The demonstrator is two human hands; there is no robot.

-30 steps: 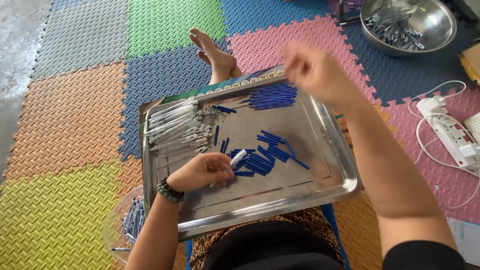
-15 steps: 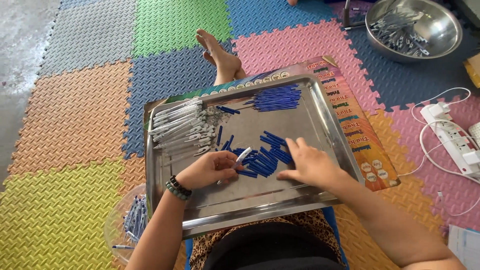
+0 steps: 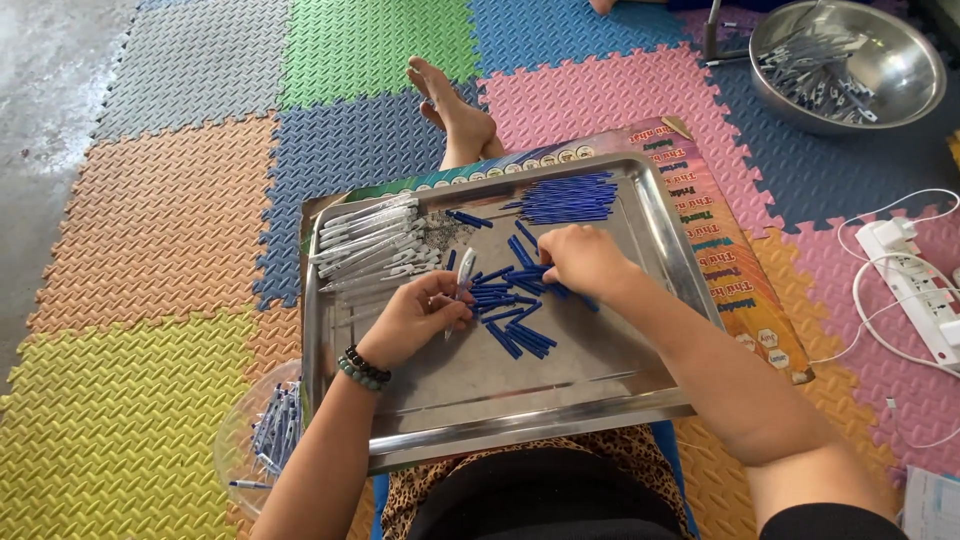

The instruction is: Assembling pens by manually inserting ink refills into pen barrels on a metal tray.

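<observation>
Assembling pens on a steel tray (image 3: 655, 215) set across the lap. Left hand (image 3: 418, 320): fingers closed around one white pen barrel (image 3: 464, 275), held upright-tilted over the tray's middle. Right hand (image 3: 585, 262): fingertips pinched down into the loose heap of blue pen parts (image 3: 512, 325); whether one is already gripped cannot be told. Row of white barrels (image 3: 372, 240) at tray's left; neat stack of blue parts (image 3: 566, 200) at its far edge. Step judged: picking a blue part. Next move calls for bringing it to the held barrel's end, aligned.
</observation>
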